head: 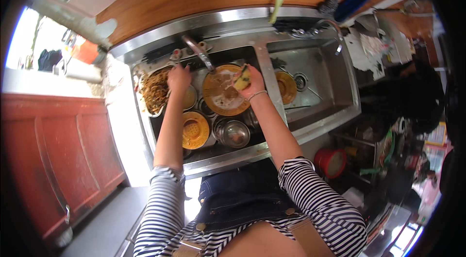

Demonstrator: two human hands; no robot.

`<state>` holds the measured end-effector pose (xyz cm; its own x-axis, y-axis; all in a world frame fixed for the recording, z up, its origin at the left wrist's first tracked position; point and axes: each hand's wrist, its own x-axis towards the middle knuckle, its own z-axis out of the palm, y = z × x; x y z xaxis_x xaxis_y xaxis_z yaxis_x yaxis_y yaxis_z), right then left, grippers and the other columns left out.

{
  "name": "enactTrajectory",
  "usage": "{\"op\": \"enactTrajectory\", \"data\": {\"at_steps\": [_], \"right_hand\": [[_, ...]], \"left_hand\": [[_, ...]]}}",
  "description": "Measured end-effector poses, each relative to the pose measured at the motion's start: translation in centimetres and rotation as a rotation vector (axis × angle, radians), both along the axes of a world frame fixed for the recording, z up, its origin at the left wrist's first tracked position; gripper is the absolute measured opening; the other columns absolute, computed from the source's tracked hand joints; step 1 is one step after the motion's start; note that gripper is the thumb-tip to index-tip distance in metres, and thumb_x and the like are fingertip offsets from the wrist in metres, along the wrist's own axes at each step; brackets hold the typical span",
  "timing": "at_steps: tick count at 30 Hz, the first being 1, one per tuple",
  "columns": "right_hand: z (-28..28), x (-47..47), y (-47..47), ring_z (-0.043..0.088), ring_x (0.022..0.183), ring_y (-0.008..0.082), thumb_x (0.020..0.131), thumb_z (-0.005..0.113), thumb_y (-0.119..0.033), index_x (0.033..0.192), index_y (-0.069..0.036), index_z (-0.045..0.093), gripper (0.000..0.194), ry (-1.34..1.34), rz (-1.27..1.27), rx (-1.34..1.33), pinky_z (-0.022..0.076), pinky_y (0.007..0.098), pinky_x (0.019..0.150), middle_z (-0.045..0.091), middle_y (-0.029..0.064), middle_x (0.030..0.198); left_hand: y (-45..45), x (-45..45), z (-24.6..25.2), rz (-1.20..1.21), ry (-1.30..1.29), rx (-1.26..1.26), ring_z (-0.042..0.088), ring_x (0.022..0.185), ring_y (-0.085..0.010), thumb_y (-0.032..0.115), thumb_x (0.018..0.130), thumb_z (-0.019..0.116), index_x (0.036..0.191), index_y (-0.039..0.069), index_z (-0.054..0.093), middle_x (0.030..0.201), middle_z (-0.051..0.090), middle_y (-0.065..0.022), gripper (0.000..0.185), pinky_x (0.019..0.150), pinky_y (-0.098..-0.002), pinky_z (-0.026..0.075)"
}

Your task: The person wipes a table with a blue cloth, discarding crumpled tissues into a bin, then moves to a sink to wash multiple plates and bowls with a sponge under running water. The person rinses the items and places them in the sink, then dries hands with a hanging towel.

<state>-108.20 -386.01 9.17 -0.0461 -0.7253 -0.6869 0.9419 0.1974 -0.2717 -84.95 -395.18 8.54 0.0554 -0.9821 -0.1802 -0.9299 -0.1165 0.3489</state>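
Note:
My right hand (257,84) grips a yellow sponge with a dark green scouring side (243,79) at the right rim of a large yellow dish (227,105). Suds and cloudy water lie in that dish, under the curved metal faucet (199,52). My left hand (179,79) is at the back left of the left sink basin, its fingers by a small metal faucet handle (176,56); whether they touch it is unclear. Beside it, a container is heaped with brown noodle-like food scraps (154,91). A smaller yellow plate (196,130) and stacked metal bowls (236,134) lie nearer me.
The right basin (327,71) holds another yellow plate (286,88) beside the drain (300,82). A second faucet (331,25) curves over it. A green-handled tool (279,0) hangs on the wooden wall. A red bucket (330,162) stands below right, near a dark-clothed person (404,96).

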Motion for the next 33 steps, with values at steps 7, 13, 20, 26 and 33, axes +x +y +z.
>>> {"op": "enactTrajectory", "data": {"at_steps": [7, 13, 20, 26, 33], "right_hand": [[-8.7, -19.1, 3.1, 0.059, 0.068, 0.0272, 0.087, 0.055, -0.026, 0.084, -0.005, 0.056, 0.021, 0.491, -0.171, 0.372, 0.0486, 0.0412, 0.06, 0.06, 0.0121, 0.078], [-14.3, -25.2, 5.9, 0.053, 0.069, 0.0245, 0.086, 0.055, -0.024, 0.087, -0.004, 0.056, 0.02, 1.58, 0.551, 0.38, 0.0427, 0.0421, 0.057, 0.053, 0.012, 0.074], [-5.8, -32.2, 19.5, 0.061, 0.085, 0.024, 0.086, 0.061, -0.015, 0.106, -0.003, 0.058, 0.024, 0.057, 0.207, -0.103, 0.0531, 0.04, 0.071, 0.059, 0.0106, 0.094], [-0.2, -43.6, 35.2, 0.054, 0.106, 0.0306, 0.081, 0.042, -0.012, 0.128, -0.001, 0.048, 0.048, -0.213, 0.002, -0.363, 0.0439, 0.0463, 0.092, 0.056, 0.0161, 0.118], [-7.7, -51.5, 46.2, 0.055, 0.109, 0.02, 0.097, 0.045, -0.037, 0.125, -0.009, 0.048, 0.039, 0.021, -0.37, -0.285, 0.0456, 0.0339, 0.091, 0.056, 0.0079, 0.117]], "left_hand": [[12.3, 2.8, -0.2, -0.105, 0.288, -0.099, 0.059, 0.094, -0.0311, 0.028, 0.088, 0.055, 0.093, 0.005, 0.066, 0.094, 0.064, -0.0146, 0.026, 0.083, -0.0405, 0.045], [17.5, -7.2, 3.4, -0.166, 0.451, -0.17, 0.062, 0.084, -0.0282, 0.018, 0.085, 0.059, 0.092, 0.005, 0.066, 0.087, 0.065, -0.0123, 0.016, 0.074, -0.0367, 0.048], [28.7, -32.3, 2.0, -0.322, 0.69, -0.076, 0.061, 0.083, -0.0268, 0.014, 0.085, 0.059, 0.102, 0.005, 0.064, 0.088, 0.063, -0.0144, 0.019, 0.075, -0.0357, 0.048], [38.9, -54.1, 2.6, -0.53, 0.762, 0.192, 0.062, 0.082, -0.0227, 0.017, 0.082, 0.063, 0.111, 0.002, 0.057, 0.093, 0.062, -0.0137, 0.033, 0.074, -0.0324, 0.048], [47.8, -67.5, -1.6, -0.783, 0.559, 0.102, 0.061, 0.084, -0.0348, 0.021, 0.082, 0.06, 0.1, 0.001, 0.056, 0.091, 0.062, -0.0181, 0.027, 0.073, -0.041, 0.048]]}}
